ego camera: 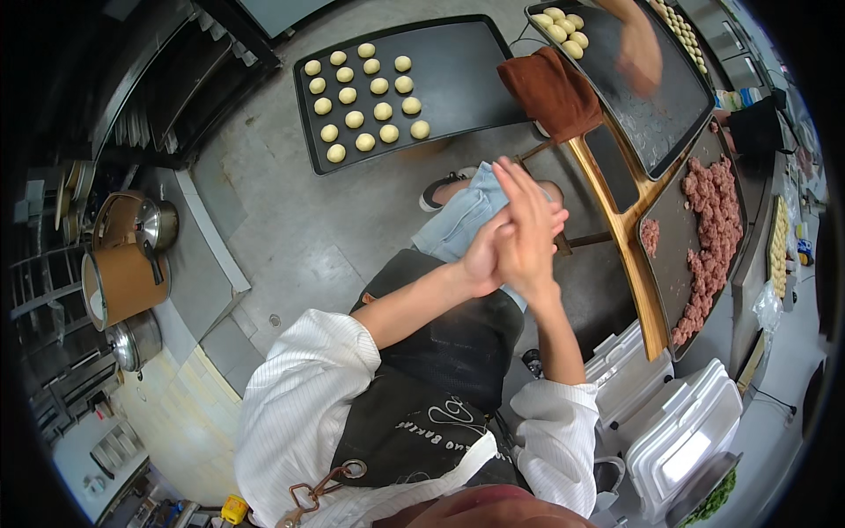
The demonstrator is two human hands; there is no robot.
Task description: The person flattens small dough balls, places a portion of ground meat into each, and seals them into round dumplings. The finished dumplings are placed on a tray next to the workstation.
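My left hand [487, 259] and my right hand [528, 231] are pressed together palm to palm in front of my lap, fingers extended. Whether anything lies between the palms is hidden. Beyond them, a dark baking tray [455, 72] carries rows of round, pale dough balls [383, 111] on its left part. At the upper right, a second dark tray [667, 125] bears a cluster of dough balls [561, 30] in its corner. Another person's blurred hand [639, 69] is over that tray. Neither of my hands touches a tray.
To the right, a tray of minced meat [713, 224] rests by a wooden board's edge [634, 270]. A brown cloth [553, 92] drapes near the dough trays. White lidded containers [683, 435] stand at the lower right. Metal pots [135, 340] sit at the left.
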